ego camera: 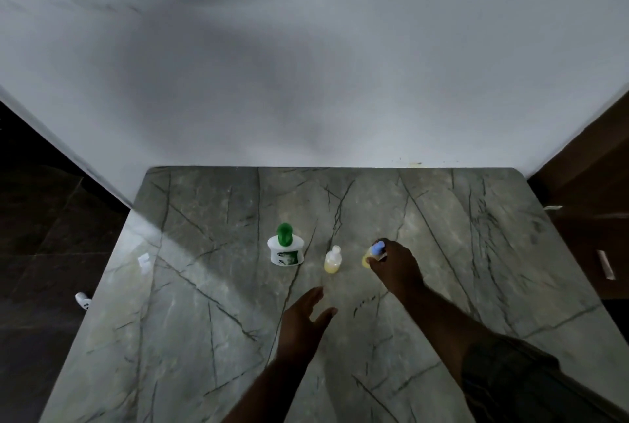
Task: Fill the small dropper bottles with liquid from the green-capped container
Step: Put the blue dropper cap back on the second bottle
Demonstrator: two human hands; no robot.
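My right hand grips the blue-capped dropper bottle on the table, my left hand hovers open, so capping seems underway; next, the uncapped bottle beside the green-capped container.

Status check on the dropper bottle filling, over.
Right hand on blue-capped yellow dropper bottle. Left hand open, empty. White green-capped container closed. Nothing in the way.
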